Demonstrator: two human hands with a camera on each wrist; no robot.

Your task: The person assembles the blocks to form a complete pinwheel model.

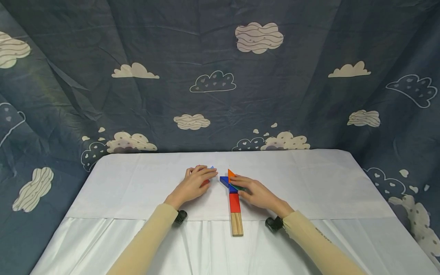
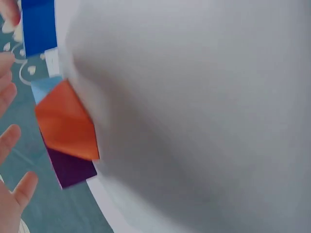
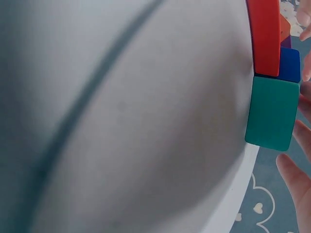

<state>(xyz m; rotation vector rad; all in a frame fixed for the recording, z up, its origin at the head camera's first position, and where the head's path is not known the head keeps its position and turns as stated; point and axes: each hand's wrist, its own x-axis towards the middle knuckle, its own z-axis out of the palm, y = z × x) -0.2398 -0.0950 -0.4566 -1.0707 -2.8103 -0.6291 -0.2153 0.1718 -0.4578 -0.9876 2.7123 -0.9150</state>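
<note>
Row looks partly built: wooden block (image 1: 236, 226) at 6 o'clock, red block (image 1: 235, 204), blue block (image 1: 233, 190), orange tip (image 1: 231, 174) at 12; green block (image 3: 272, 114) at 3, under right hand (image 1: 256, 193); orange block (image 2: 68, 121) at 9, unjoined, under left hand (image 1: 192, 186); both hands' fingers loose

On my head feed I count two hands: one left hand (image 1: 193, 182), one right hand (image 1: 258, 193). I also register two black wrist units (image 1: 180, 217), one table (image 1: 123, 187) and one backdrop (image 1: 165, 99).

Block count across my feeds: one wooden block (image 1: 236, 224), one red block (image 1: 235, 203), one green block (image 3: 272, 113), one purple block (image 2: 72, 168), one light blue block (image 2: 44, 87), two orange blocks (image 1: 231, 175). Blue blocks (image 2: 40, 26): at least one; exact quantity unreadable.
</note>
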